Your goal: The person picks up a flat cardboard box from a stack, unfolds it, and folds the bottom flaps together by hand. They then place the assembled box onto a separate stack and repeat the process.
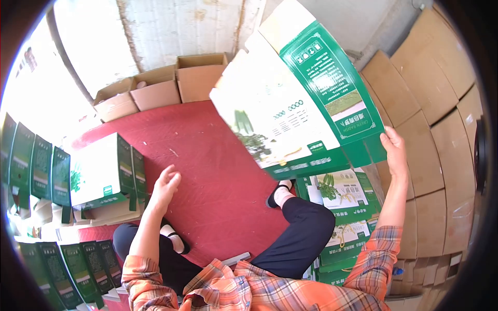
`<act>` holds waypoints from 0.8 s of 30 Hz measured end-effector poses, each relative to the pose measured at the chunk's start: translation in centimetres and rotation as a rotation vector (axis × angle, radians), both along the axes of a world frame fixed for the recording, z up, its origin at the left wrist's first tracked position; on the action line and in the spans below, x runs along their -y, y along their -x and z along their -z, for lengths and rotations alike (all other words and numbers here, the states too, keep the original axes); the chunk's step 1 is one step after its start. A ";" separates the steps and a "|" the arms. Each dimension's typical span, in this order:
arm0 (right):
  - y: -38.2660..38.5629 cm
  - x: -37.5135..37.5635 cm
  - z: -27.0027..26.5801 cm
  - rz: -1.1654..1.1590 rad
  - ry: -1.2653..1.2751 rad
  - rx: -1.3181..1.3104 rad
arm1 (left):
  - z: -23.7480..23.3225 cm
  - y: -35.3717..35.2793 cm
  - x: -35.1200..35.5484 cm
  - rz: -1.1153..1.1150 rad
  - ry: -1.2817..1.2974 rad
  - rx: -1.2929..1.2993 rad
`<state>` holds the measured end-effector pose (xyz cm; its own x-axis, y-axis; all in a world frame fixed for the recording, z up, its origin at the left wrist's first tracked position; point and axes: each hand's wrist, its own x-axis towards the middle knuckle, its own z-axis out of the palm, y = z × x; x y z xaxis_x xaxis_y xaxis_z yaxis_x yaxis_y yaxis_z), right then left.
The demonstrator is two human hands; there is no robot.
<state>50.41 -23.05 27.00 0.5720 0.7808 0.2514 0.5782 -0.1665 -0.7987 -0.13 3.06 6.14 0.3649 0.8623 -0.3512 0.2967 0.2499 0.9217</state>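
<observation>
My right hand (395, 151) grips the lower right corner of a green and white cardboard carton (290, 103) printed "GREEN RADISH". It is raised and tilted above the red floor, with a pale flap standing out at its top. My left hand (165, 187) is in the air over the floor, fingers loosely bent and apart, nothing in them. Close by on the left, a white and green carton (96, 168) rests among others. Under the raised carton, beside my knee, lies a stack of flat printed cartons (345, 192).
Three open brown boxes (201, 83) stand along the back wall. More brown cartons (415, 155) are piled high on the right. Rows of green cartons (78, 269) line the left side. The red floor (207, 207) lies between my feet, with small scraps on it.
</observation>
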 end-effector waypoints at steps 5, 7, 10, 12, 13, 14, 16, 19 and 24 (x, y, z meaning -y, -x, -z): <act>2.1 -1.9 5.4 -0.196 -0.107 -0.392 | 0.3 3.4 -3.1 -0.364 0.031 0.350; 1.8 -2.8 9.8 -0.228 -0.026 -0.442 | -1.2 4.2 -3.7 -0.453 -0.003 0.508; 3.3 -5.1 14.6 -0.258 0.162 -0.384 | 0.0 6.4 -5.0 -0.559 -0.041 0.821; 5.6 -6.8 16.5 -0.208 0.065 -0.512 | 0.3 7.0 -4.7 -0.530 -0.090 0.861; 6.1 -8.0 17.7 -0.204 0.032 -0.572 | -0.2 6.8 -4.1 -0.520 -0.115 0.821; 6.8 -9.1 18.9 -0.179 -0.024 -0.556 | -0.5 6.7 -3.4 -0.510 -0.137 0.780; 9.4 -11.0 18.4 -0.164 -0.018 -0.569 | -1.4 5.8 -1.7 -0.457 -0.177 0.722; 11.2 -13.3 19.6 -0.114 -0.144 -0.425 | -1.1 5.1 -0.2 -0.378 -0.210 0.601; 12.1 -15.2 21.9 0.140 -0.096 -0.220 | 0.2 5.3 1.1 -0.277 -0.101 0.599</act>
